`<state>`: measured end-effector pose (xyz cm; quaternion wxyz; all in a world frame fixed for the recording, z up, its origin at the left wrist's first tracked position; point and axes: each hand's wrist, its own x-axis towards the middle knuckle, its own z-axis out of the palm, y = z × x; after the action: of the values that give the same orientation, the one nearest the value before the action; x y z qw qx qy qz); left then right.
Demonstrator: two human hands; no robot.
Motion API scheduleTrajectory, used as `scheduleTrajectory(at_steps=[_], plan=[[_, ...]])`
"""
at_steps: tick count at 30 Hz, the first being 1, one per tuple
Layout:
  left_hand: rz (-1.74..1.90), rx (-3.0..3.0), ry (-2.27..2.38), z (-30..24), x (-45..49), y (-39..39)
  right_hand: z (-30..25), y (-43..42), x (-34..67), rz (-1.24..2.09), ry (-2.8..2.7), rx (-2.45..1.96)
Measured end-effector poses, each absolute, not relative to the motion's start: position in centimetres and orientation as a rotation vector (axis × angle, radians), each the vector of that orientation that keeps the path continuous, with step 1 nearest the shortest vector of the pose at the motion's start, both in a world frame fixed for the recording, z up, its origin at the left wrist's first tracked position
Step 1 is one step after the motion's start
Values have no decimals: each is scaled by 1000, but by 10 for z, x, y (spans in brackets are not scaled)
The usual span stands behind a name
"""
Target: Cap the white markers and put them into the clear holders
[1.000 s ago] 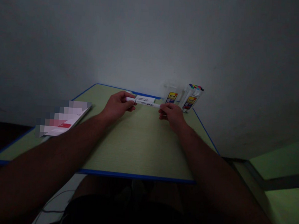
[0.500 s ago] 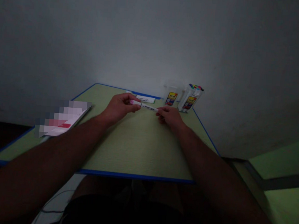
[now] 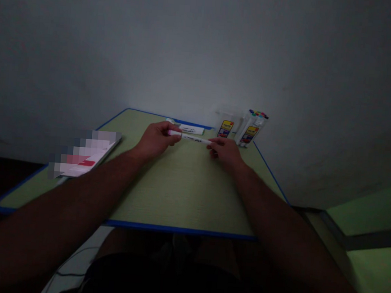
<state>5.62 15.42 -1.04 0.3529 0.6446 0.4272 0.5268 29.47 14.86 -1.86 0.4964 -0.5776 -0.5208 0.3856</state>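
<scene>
A white marker pen (image 3: 196,139) with dark print lies nearly level between my hands, above the far part of the table. My left hand (image 3: 157,140) pinches its left end, where a little pink shows by the fingers. With fingertips closed, my right hand (image 3: 226,150) grips the right end of the same marker. Just behind it, several white markers (image 3: 192,130) lie along the back edge of the table; my left hand partly hides them.
A clear plastic case (image 3: 226,122) with a yellow label stands at the back right. Beside it, another case (image 3: 251,129) holds several markers with coloured ends. A partly blurred white and red booklet (image 3: 88,160) rests on the left of the blue-edged table (image 3: 178,195). A wall rises behind.
The pink end of the marker is now more covered by my left fingers. My right hand has shifted slightly right, and the marker lies a bit more level.
</scene>
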Motion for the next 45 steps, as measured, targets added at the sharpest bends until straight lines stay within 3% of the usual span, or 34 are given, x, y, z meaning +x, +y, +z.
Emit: scheduleTrajectory(at_steps=[13, 45], plan=[[1210, 1642, 1160, -11, 55, 152, -15, 143, 293, 964, -1306, -1197], [1304, 1675, 1102, -11, 55, 155, -21, 144, 299, 996, -1454, -1023]])
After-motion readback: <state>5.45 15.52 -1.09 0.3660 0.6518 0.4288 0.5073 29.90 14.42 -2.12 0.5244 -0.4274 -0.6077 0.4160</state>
